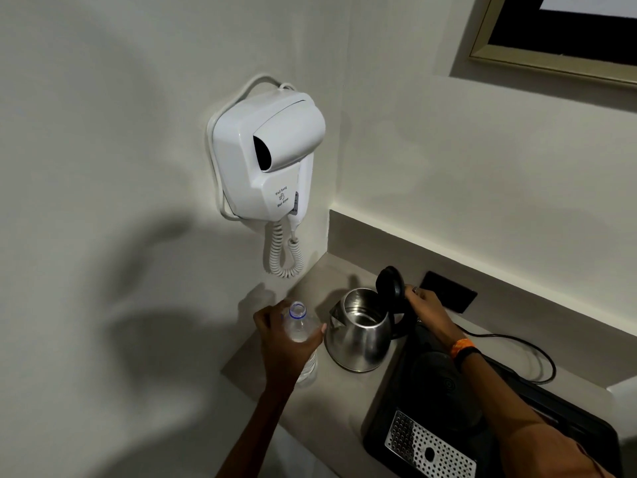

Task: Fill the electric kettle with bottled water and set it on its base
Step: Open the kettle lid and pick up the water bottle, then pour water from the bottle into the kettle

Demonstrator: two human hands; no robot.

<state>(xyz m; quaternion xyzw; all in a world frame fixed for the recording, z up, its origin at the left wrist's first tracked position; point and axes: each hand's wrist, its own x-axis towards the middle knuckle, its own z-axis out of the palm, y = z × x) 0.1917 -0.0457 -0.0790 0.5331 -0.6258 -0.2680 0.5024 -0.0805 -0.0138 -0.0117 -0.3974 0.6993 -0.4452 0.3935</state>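
A steel electric kettle (358, 334) stands on the beige counter (344, 384), its black lid (388, 286) flipped up so the inside shows. My right hand (425, 310) grips the kettle's black handle behind the lid. Left of the kettle stands a clear plastic water bottle (303, 331), upright and uncapped. My left hand (282, 339) is wrapped around its upper part. The kettle's round black base (436, 377) lies on the black tray to the right, partly under my right forearm.
A black tray (396, 419) with a perforated metal grille (427, 446) fills the counter's right side. A black cord (537, 357) loops behind it. A black wall socket plate (448, 291) sits behind the kettle. A white wall-hung hair dryer (269, 160) with a coiled cord hangs above the counter.
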